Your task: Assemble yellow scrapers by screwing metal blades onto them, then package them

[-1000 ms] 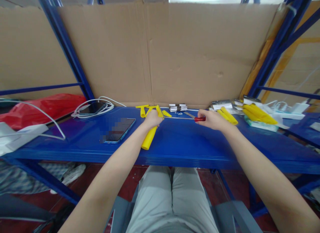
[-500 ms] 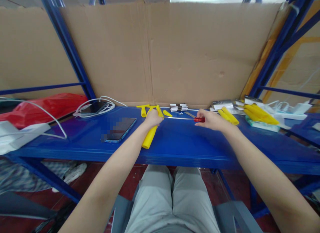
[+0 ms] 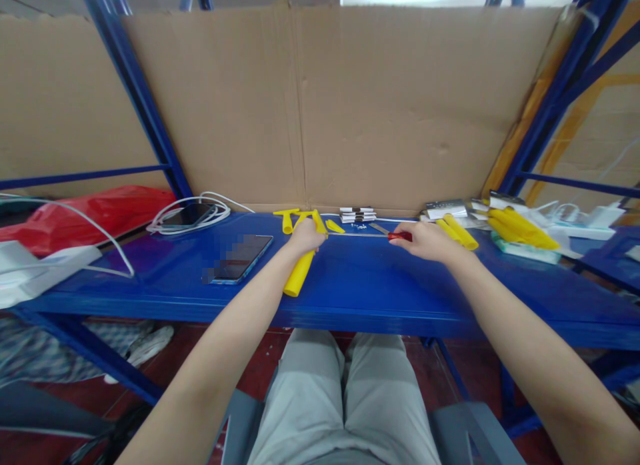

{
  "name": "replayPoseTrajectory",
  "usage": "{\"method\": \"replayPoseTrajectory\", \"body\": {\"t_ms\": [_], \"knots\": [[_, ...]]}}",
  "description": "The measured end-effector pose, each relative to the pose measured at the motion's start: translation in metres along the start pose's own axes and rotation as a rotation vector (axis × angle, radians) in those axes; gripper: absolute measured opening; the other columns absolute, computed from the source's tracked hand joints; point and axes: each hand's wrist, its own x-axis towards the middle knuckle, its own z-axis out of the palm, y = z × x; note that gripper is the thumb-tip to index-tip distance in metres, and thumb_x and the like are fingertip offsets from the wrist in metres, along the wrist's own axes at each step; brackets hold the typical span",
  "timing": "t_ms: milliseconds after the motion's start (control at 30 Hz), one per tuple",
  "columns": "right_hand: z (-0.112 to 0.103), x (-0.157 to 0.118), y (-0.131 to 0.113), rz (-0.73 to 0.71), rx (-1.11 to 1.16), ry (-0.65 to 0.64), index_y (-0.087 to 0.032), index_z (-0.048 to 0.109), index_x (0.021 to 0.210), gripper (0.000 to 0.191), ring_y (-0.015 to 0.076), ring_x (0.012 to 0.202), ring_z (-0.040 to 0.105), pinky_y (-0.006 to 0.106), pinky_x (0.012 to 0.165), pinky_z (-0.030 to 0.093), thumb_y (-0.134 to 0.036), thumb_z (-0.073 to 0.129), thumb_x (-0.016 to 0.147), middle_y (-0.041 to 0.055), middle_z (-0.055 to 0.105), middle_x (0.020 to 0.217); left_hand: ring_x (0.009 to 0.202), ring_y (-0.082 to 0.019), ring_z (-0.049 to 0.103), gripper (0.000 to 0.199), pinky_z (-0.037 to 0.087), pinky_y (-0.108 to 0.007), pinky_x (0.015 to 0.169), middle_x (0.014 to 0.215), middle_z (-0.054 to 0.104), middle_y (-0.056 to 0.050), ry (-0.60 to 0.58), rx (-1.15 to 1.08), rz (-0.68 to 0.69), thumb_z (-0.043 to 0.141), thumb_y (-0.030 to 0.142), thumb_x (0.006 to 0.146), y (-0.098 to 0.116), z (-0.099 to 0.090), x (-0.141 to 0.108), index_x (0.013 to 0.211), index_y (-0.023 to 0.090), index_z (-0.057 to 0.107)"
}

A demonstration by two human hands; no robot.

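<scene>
My left hand [image 3: 308, 237] is wrapped round a yellow plastic handle [image 3: 299, 276], whose thick tube end slants down toward me. In my right hand [image 3: 417, 240] is the red grip of a screwdriver [image 3: 400, 236]. Its long thin shaft runs level to the left and its tip meets the yellow piece beside my left fingers; the exact contact is too small to make out. Behind my left hand lie a yellow T-shaped part [image 3: 287, 221] and a small yellow piece [image 3: 335, 226]. Tiny screws [image 3: 358, 226] and a flat metal blade [image 3: 379, 229] lie beyond the shaft.
A phone [image 3: 241, 258] lies left of my left arm, with a coiled white cable [image 3: 190, 215] behind it. Banded black-and-white packets [image 3: 357, 214] stand by the cardboard wall [image 3: 380, 105]. Yellow tubes [image 3: 457, 232] and wrapped yellow parts [image 3: 523, 228] are at right, a red bag [image 3: 100, 215] at left.
My right fingers have shifted slightly round the screwdriver's red grip, with the hand a touch to the right. My left hand and the yellow handle stay in place.
</scene>
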Motion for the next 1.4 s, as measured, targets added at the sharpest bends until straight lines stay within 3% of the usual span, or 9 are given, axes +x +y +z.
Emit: {"method": "replayPoseTrajectory", "body": {"t_ms": [300,733,1033,1200,1400], "knots": [[-0.0009,0.0005,-0.0012,0.055,0.063,-0.043,-0.021,0.054,0.082,0.013,0.0161,0.060,0.058,0.024,0.054,0.035,-0.028,0.061,0.073,0.0024,0.066,0.073,0.056,-0.018,0.063,0.016,0.050,-0.025,0.053,0.061,0.064,-0.007,0.015,0.076,0.018,0.056,0.015,0.073,0.0011,0.0021,-0.0005,0.084,0.007,0.064],[0.0002,-0.0015,-0.0035,0.025,0.074,-0.111,-0.021,0.052,0.079,0.012,0.0163,0.061,0.056,0.025,0.054,0.033,-0.032,0.051,0.082,0.0047,0.065,0.074,0.050,-0.015,0.060,0.017,0.047,-0.023,0.048,0.062,0.064,-0.008,0.016,0.070,0.033,0.054,0.014,0.074,0.0006,0.0003,-0.0019,0.084,0.005,0.064],[0.0017,0.0010,0.0008,0.000,0.040,-0.025,-0.021,0.053,0.075,0.007,0.0157,0.059,0.056,0.024,0.054,0.033,-0.027,0.057,0.077,0.0026,0.065,0.071,0.054,-0.017,0.063,0.020,0.049,-0.024,0.051,0.066,0.066,-0.010,-0.004,0.099,0.025,0.053,0.013,0.074,0.0039,0.0008,-0.0042,0.087,0.003,0.065],[0.0027,0.0014,0.0027,-0.026,0.041,-0.086,-0.021,0.059,0.079,0.013,0.0183,0.067,0.060,0.026,0.058,0.036,-0.032,0.053,0.082,0.0048,0.067,0.077,0.054,-0.017,0.062,0.018,0.048,-0.023,0.051,0.062,0.064,-0.008,0.014,0.085,0.020,0.055,0.014,0.074,0.0023,0.0010,-0.0037,0.086,0.005,0.065],[0.0032,0.0025,-0.0001,0.001,0.106,-0.107,-0.021,0.055,0.081,0.010,0.0170,0.067,0.059,0.025,0.058,0.037,-0.030,0.057,0.080,0.0042,0.067,0.078,0.053,-0.017,0.062,0.017,0.048,-0.023,0.050,0.059,0.063,-0.007,0.013,0.080,0.027,0.055,0.015,0.074,0.0010,0.0017,-0.0026,0.085,0.005,0.064]]}}
